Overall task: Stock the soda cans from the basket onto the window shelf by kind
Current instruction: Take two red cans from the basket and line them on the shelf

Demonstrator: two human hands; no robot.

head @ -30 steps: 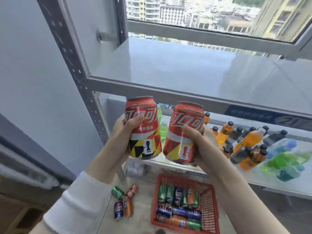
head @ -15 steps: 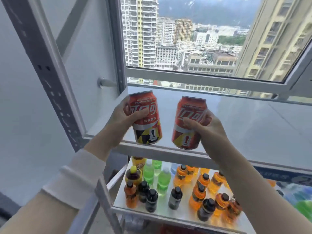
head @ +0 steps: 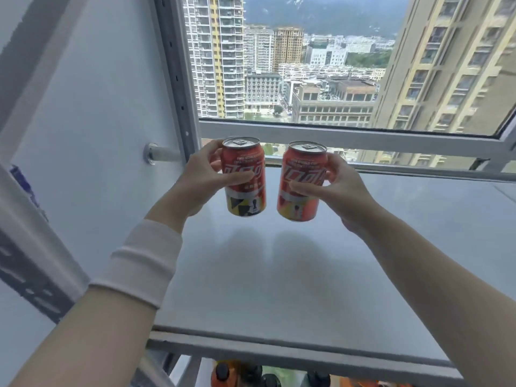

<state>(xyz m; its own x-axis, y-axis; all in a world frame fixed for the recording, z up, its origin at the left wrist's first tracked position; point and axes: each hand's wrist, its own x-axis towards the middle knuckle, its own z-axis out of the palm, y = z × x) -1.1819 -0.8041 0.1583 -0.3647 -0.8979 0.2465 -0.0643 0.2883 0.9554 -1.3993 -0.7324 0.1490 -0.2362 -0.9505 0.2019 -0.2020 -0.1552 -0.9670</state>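
I hold two red cola cans upright, side by side, above the back left part of the grey window shelf (head: 321,275). My left hand (head: 201,180) grips the left cola can (head: 245,191) round its side. My right hand (head: 340,188) grips the right cola can (head: 300,196) the same way. Both cans hang a little above the shelf top, with their shadows on it below them. The basket is out of view.
A white wall panel (head: 97,135) with a metal stub (head: 156,156) stands left of the shelf. The window frame (head: 349,135) runs along the back. Dark bottle caps (head: 223,370) on a lower shelf show under the front edge.
Both hands have carried the cans up from over the lower shelf and forward over the top shelf, toward the window. The basket and most bottles have dropped out of view.
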